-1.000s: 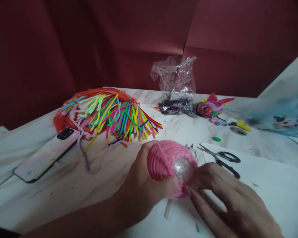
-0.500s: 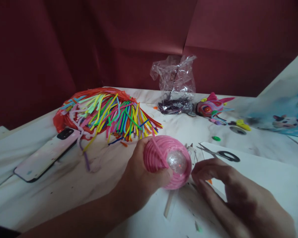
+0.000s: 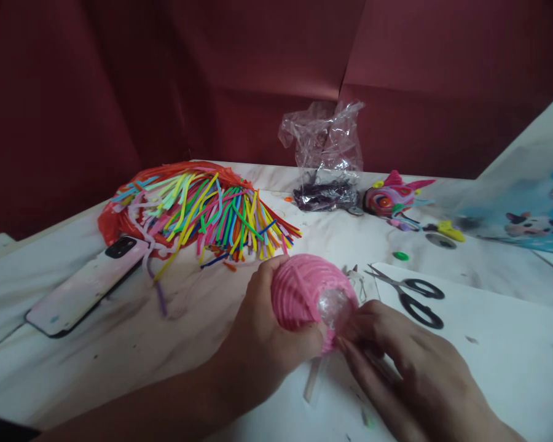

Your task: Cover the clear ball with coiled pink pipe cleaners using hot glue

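My left hand (image 3: pixel 262 334) is wrapped around a pink ball (image 3: pixel 301 291) wound with pink pipe cleaner, just above the table. A clear glittery patch of the ball (image 3: pixel 332 304) shows on its near side. My right hand (image 3: pixel 405 368) presses against the ball's lower right, fingers pinched together at the pink winding; what they pinch is hidden. A pair of black-handled scissors (image 3: pixel 410 294) lies just behind my right hand on a white sheet (image 3: pixel 502 344).
A heap of colourful pipe cleaners (image 3: pixel 207 212) on a red bag lies at the back left, a phone (image 3: pixel 87 285) beside it. A clear plastic bag (image 3: pixel 325 159), a multicoloured woven figure (image 3: pixel 391 196), green and yellow bits (image 3: pixel 402 256) and a blue picture card (image 3: pixel 529 215) sit behind.
My right hand drew away from the ball to the table half a second ago, then came back against its lower right. The ball turned slightly in my left hand.
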`<state>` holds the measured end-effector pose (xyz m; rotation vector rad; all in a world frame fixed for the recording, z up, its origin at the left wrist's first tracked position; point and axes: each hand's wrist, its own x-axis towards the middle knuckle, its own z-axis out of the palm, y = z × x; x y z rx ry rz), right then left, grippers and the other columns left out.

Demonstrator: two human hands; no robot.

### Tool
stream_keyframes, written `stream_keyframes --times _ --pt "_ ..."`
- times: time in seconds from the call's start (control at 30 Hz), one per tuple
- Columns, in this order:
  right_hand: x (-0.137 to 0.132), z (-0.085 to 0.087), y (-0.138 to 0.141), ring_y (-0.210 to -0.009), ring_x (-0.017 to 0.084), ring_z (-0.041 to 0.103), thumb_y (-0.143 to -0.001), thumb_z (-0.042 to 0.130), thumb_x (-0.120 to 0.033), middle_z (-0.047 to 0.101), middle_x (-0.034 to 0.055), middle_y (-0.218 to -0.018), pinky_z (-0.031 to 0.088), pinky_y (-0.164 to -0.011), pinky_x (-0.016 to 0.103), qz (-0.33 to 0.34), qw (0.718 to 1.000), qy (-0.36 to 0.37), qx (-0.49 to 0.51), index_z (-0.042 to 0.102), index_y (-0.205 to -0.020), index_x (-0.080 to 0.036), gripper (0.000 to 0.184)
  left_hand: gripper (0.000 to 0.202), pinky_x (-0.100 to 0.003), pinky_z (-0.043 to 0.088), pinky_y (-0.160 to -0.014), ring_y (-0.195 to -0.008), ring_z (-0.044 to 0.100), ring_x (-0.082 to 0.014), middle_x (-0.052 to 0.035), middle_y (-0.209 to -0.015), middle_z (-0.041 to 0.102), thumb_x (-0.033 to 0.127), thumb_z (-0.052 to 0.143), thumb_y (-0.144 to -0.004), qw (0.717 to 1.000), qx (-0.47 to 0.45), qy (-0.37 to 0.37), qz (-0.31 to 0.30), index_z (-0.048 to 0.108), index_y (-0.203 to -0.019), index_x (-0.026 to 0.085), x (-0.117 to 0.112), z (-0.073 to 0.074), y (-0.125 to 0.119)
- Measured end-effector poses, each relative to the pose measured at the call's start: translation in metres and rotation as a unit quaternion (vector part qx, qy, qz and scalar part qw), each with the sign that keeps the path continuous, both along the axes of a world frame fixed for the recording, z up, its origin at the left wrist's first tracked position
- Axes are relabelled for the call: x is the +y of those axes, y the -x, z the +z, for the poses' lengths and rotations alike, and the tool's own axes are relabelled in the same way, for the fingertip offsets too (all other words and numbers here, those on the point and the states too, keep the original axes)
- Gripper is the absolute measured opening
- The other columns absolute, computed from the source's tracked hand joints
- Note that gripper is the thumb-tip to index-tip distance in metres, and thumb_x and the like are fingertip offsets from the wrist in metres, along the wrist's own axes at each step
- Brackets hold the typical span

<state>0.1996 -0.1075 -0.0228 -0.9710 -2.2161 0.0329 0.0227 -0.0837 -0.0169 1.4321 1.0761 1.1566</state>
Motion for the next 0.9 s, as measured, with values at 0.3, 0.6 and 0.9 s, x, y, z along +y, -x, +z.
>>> stream_keyframes --times 0.3,0.6,0.9 --pt "0.007 0.004 -0.006 -0.057 0.007 0.055 -0.093 0.043 -0.017 0.056 -0.0021 -0.071 0.044 -0.051 0.015 -0.072 0.997 -0.018 0.034 0.047 -0.086 -0.02 0.009 0.052 -0.032 0.044 -0.081 -0.091 0.056 -0.0195 -0.0005 -0.1 0.06 0.015 0.069 -0.062 0.998 -0.062 0.025 0.008 0.051 -0.111 0.021 0.012 -0.006 0.005" --pt "0.004 0.003 -0.009 -0.104 0.02 0.057 -0.092 0.05 -0.026 0.057 0.0086 -0.112 0.051 -0.085 0.03 -0.092 0.992 -0.081 0.011 0.05 -0.115 -0.02 0.024 0.046 -0.033 0.044 -0.083 -0.089 0.054 -0.0195 -0.0009 -0.091 0.059 0.019 0.07 -0.063 0.979 -0.193 0.049 -0.031 0.055 -0.106 0.02 0.021 -0.013 0.006" --pt "-0.003 -0.005 0.004 -0.136 0.02 0.032 -0.092 0.047 -0.056 0.03 0.0007 -0.15 0.038 -0.108 0.036 -0.091 0.919 0.314 0.22 0.025 -0.146 -0.029 0.064 0.052 -0.032 0.046 -0.086 -0.097 0.059 -0.0201 -0.0004 -0.101 0.065 0.014 0.07 -0.064 0.974 -0.214 0.043 -0.067 0.054 -0.113 0.022 0.006 -0.007 -0.001"
